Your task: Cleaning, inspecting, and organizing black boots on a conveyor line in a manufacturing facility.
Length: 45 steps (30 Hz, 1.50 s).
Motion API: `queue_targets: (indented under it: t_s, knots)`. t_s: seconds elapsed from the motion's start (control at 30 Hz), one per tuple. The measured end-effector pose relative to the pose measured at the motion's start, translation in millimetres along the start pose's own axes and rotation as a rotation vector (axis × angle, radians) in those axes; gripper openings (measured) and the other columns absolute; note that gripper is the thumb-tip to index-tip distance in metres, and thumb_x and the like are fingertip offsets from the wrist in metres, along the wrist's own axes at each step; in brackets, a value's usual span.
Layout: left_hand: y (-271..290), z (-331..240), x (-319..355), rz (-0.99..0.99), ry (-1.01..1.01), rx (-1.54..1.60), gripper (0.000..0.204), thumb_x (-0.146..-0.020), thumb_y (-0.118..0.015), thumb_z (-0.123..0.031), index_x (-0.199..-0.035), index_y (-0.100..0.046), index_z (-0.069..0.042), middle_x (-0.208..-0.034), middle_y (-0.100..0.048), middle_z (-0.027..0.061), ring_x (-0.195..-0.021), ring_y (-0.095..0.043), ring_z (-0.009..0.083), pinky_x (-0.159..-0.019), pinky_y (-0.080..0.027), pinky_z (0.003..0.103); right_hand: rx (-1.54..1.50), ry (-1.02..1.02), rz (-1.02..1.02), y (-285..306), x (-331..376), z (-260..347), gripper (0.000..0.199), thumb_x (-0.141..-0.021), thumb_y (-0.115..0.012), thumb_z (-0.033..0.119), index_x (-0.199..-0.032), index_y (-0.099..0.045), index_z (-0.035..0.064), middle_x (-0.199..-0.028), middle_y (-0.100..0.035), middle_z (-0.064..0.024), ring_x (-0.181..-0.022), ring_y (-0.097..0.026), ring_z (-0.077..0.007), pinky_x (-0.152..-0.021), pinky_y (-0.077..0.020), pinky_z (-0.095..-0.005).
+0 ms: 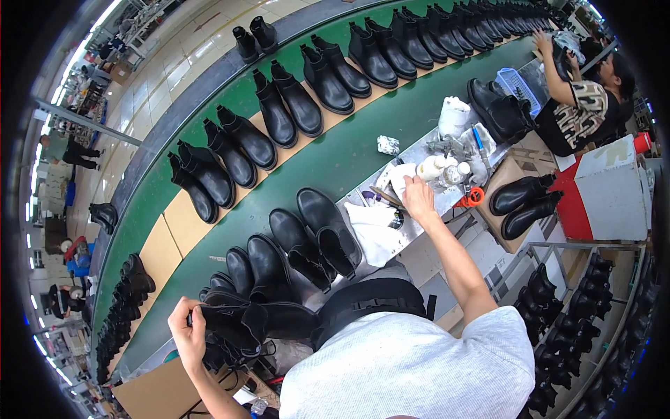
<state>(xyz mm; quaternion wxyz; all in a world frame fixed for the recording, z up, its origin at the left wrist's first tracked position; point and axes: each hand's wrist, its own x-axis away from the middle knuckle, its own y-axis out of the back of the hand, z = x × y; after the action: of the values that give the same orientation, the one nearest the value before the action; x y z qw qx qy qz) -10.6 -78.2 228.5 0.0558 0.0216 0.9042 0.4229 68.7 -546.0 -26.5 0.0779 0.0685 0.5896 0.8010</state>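
Note:
At the lower left my left hand [187,334] is closed on the top of a black ankle boot [283,321], which lies sideways in front of my waist with its toe to the right. My right hand [419,200] reaches over the cluttered work tray [391,244], fingers drawn together beside a white piece of cloth or paper [400,178]. What those fingertips hold is hidden. Close by are a thin stick-like tool [386,197], a white bottle [433,166], a clear bottle [457,173] and a white cloth [373,227].
Black boots [328,80] stand in a long row on the green conveyor [335,150]. More boots [265,262] crowd the near edge. Orange scissors [474,197] hang at the tray's right side. A co-worker [579,105] works at the far right, near a blue basket [516,89].

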Motion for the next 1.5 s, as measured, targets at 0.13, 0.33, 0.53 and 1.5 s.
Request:
queue_targets:
  t_s: [0.13, 0.33, 0.53, 1.5]
  knots:
    - [0.9, -6.5, -2.8, -0.008, 0.046, 0.050, 0.008, -0.079, -0.050, 0.000, -0.072, -0.049, 0.003, -0.062, -0.039, 0.0042, -0.056, -0.034, 0.0115, -0.052, -0.027, 0.026, -0.267, 0.182, -0.148, 5.6, 38.5, 51.2, 0.025, -0.072, -0.057, 0.012, -0.096, -0.061, 0.0044, -0.086, -0.059, -0.0176, -0.069, -0.061, -0.0354, -0.059, -0.0502, -0.0451]
    - [22.5, -18.1, -14.3, -0.045, -0.025, 0.080, 0.007, -0.077, -0.046, 0.001, -0.071, -0.049, 0.003, -0.063, -0.042, 0.0033, -0.058, -0.036, 0.0109, -0.054, -0.028, 0.025, -0.610, 0.270, 0.079, -10.0, 39.5, 47.9, 0.033, -0.072, -0.063, 0.016, -0.103, -0.064, 0.0053, -0.095, -0.063, -0.0160, -0.077, -0.064, -0.0317, -0.072, -0.0517, -0.0353]
    - [0.0, -7.3, -32.7, -0.027, 0.161, 0.156, 0.013, -0.079, -0.050, -0.006, -0.069, -0.044, 0.000, -0.064, -0.037, -0.0009, -0.063, -0.035, 0.0075, -0.056, -0.030, 0.024, 0.115, 0.004, 0.140, -40.6, -22.1, -23.5, 0.019, -0.076, -0.049, 0.006, -0.076, -0.067, 0.0003, -0.076, -0.063, -0.0214, -0.074, -0.064, -0.0361, -0.065, -0.0503, -0.0448]
    - [-51.2, 53.4, -59.1, 0.158, 0.284, 0.583, 0.015, -0.088, -0.053, -0.011, -0.098, -0.061, -0.002, -0.085, -0.059, 0.0020, -0.081, -0.051, 0.0080, -0.076, -0.042, 0.024, -0.638, 0.924, 0.499, 136.8, 23.9, 257.5, 0.024, -0.087, -0.056, 0.016, -0.107, -0.058, 0.0033, -0.079, -0.057, -0.0078, -0.070, -0.059, -0.0161, -0.063, -0.0458, -0.0288]
